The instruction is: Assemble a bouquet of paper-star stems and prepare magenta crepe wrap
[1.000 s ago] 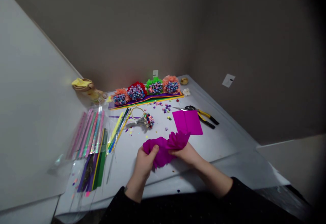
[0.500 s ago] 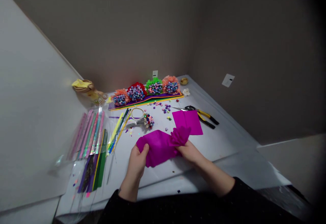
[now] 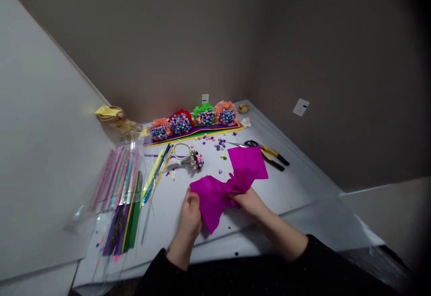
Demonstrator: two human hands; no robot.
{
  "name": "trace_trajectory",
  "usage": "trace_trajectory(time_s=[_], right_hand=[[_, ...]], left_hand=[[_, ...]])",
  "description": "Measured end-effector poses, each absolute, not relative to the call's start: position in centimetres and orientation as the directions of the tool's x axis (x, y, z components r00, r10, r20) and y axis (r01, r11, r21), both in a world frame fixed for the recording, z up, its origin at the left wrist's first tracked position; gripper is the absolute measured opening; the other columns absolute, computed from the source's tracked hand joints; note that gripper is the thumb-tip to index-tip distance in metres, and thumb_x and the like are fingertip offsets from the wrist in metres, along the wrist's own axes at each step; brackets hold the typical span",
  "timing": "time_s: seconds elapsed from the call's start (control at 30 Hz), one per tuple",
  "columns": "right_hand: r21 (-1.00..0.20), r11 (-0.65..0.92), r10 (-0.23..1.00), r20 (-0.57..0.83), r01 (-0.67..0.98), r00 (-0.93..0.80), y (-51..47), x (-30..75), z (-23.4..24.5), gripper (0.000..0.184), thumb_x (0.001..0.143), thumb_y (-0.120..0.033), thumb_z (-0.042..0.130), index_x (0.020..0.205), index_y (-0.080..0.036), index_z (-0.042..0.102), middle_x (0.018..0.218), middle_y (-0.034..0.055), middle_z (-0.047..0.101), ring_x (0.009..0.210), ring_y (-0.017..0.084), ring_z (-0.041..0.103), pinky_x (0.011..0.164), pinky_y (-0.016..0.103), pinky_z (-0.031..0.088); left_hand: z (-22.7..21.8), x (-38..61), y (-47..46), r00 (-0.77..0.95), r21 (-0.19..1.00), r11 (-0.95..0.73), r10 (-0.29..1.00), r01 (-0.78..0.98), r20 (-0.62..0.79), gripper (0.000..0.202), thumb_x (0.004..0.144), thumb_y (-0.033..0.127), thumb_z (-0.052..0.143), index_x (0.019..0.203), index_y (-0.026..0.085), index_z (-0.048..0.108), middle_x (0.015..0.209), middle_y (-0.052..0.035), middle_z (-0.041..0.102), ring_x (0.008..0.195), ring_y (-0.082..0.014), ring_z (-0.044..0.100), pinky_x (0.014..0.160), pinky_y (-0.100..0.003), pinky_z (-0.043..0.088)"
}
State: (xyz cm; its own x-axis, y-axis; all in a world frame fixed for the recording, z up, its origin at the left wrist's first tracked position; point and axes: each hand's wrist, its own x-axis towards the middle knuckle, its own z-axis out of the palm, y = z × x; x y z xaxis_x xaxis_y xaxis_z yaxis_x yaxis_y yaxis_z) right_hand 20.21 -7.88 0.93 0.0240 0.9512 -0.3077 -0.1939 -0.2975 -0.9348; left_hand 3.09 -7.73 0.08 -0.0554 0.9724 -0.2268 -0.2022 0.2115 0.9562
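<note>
Left hand (image 3: 190, 213) clasping one edge of a crinkled magenta paper sheet (image 3: 212, 201), right hand (image 3: 247, 204) pinching its gathered middle, fingers partly hidden, paper fanned wider than a moment ago, flat magenta paper square (image 3: 252, 162) just beyond the right hand, partly covered.

Left hand (image 3: 190, 215) stands upright, gripping; right hand (image 3: 245, 202) angles inward, pinching, near it

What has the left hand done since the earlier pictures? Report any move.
Yes: since the middle picture, the left hand has shifted rightward, toward the pliers.
</note>
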Motion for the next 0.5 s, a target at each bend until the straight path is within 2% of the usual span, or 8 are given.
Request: trace_trajectory(time_s=[0.1,0.17,0.27,0.33,0.4,0.5], right_hand=[[-0.936,-0.310,0.950,-0.311,-0.168,-0.021,-7.9,20.4,0.6,0.021,0.066,-0.032,0.071,0.077,-0.021,0.057,0.058,-0.0037,0.050,0.050,0.011,0.043,0.047,0.025,0.037],[-0.938,-0.315,0.949,-0.313,-0.145,-0.034,-7.8,20.5,0.5,0.022,0.067,-0.032,0.071,0.084,-0.022,0.061,0.063,-0.0021,0.056,0.055,0.013,0.049,0.052,0.026,0.043],[-0.950,-0.250,0.968,-0.242,-0.188,-0.061,-7.9,20.5,0.5,0.039,0.063,-0.035,0.075,0.097,-0.022,0.062,0.088,0.0024,0.067,0.081,0.019,0.061,0.074,0.033,0.049],[-0.945,-0.222,0.973,-0.198,-0.241,-0.120,-7.9,20.4,0.7,0.048,0.059,-0.037,0.078,0.101,-0.023,0.061,0.101,0.0042,0.067,0.096,0.023,0.061,0.086,0.038,0.047],[-0.942,-0.240,0.967,-0.210,-0.236,-0.145,-7.9,20.3,0.9,0.050,0.054,-0.036,0.081,0.097,-0.022,0.062,0.097,0.0042,0.068,0.095,0.024,0.061,0.085,0.039,0.047],[-0.954,-0.260,0.966,-0.258,-0.152,-0.035,-7.8,20.3,1.4,0.040,0.049,-0.033,0.082,0.080,-0.021,0.059,0.077,0.0013,0.064,0.076,0.021,0.060,0.072,0.036,0.050]], left_hand=[[0.3,2.9,-7.8,0.104,0.957,0.245,0.967,-0.155,-0.231,0.077,0.053,0.053,0.080,0.114,0.014,0.054,0.102,-0.0134,0.069,0.091,-0.0264,0.064,0.078,-0.034,0.050],[0.6,2.9,-7.7,0.119,0.952,0.300,0.949,-0.060,-0.292,0.067,0.051,0.041,0.084,0.106,0.012,0.059,0.096,-0.0121,0.071,0.084,-0.0254,0.065,0.075,-0.033,0.051],[1.1,3.2,-7.5,0.101,0.932,0.361,0.928,-0.021,-0.358,0.050,0.055,0.036,0.082,0.095,0.011,0.066,0.088,-0.0111,0.072,0.076,-0.0232,0.065,0.071,-0.034,0.051],[1.3,3.4,-7.4,0.110,0.931,0.360,0.930,-0.064,-0.352,0.044,0.056,0.034,0.080,0.091,0.012,0.067,0.084,-0.0095,0.072,0.074,-0.0216,0.065,0.071,-0.033,0.050],[1.6,3.4,-7.3,0.092,0.941,0.321,0.945,-0.105,-0.313,0.035,0.055,0.029,0.080,0.083,0.013,0.066,0.076,-0.0048,0.070,0.070,-0.0180,0.063,0.069,-0.029,0.048],[2.0,3.2,-7.1,0.068,0.954,0.263,0.964,-0.142,-0.256,0.027,0.054,0.024,0.079,0.067,0.015,0.057,0.063,0.0024,0.062,0.059,-0.0117,0.055,0.060,-0.022,0.043]])
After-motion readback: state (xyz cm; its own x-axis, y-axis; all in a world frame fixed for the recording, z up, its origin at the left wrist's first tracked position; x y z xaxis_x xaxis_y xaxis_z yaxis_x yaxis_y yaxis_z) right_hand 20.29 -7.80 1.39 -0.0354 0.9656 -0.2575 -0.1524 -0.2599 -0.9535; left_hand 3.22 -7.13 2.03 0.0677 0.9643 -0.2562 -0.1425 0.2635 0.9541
